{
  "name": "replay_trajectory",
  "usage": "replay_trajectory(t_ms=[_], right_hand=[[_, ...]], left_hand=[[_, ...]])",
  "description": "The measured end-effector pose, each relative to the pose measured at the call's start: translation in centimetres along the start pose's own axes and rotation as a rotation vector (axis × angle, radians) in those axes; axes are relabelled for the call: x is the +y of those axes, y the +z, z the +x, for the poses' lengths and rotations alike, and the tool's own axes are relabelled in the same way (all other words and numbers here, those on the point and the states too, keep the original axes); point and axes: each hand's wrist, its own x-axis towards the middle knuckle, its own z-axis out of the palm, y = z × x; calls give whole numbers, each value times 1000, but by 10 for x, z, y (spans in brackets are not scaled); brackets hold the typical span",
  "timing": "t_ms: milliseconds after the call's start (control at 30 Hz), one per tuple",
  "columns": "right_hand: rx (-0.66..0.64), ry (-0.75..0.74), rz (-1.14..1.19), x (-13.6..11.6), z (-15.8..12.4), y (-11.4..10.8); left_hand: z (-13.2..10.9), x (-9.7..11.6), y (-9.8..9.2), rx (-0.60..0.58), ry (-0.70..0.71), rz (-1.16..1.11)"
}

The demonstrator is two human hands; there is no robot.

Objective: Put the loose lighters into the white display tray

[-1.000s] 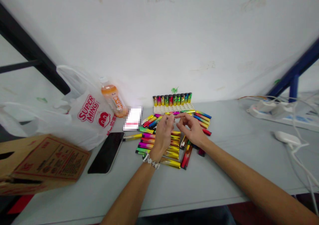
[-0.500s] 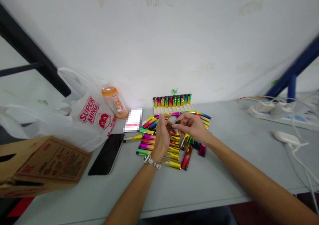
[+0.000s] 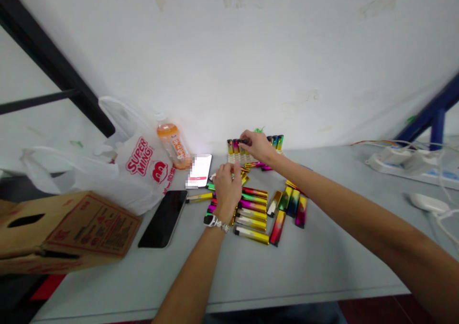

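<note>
Several shiny multicoloured lighters (image 3: 253,211) lie loose on the grey table (image 3: 315,262). At the back by the wall a white holder tray (image 3: 237,158) carries a row of upright lighters (image 3: 232,146). My right hand (image 3: 257,145) reaches to that row, fingers pinched on a lighter at the row. My left hand (image 3: 227,190), with a bracelet at the wrist, hovers over the loose pile, fingers curled round a lighter.
A black phone (image 3: 164,218) lies left of the pile, a white card (image 3: 199,171) behind it. An orange drink bottle (image 3: 174,145) leans by a white "SUPER MING" plastic bag (image 3: 139,168). A cardboard box (image 3: 68,231) sits far left. A power strip (image 3: 405,161) and white cables (image 3: 435,207) lie right.
My right hand has left the pile and moved back to the upright row with a lighter. My left hand stayed over the pile. The camera view shifted slightly.
</note>
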Motion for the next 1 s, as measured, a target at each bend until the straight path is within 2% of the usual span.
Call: replay_trajectory(t_ms=[133, 300, 467, 567, 700, 767, 1000], right_hand=[[-39, -14, -87, 11, 8, 11], [-60, -24, -89, 14, 12, 13], [-73, -23, -49, 14, 13, 14], [-65, -45, -137, 12, 12, 14], [28, -137, -326, 9, 8, 11], [34, -146, -387, 9, 5, 10], [19, -138, -420, 7, -17, 7]], left_hand=[[-1, -1, -2, -66, 50, 261], [-4, -2, -4, -133, 71, 394], [-4, 0, -8, -201, 74, 414], [-4, 2, -11, -254, 77, 413], [-5, 2, -12, -295, 92, 426], [-5, 2, -12, -303, 96, 428], [-5, 0, -10, -346, 147, 456]])
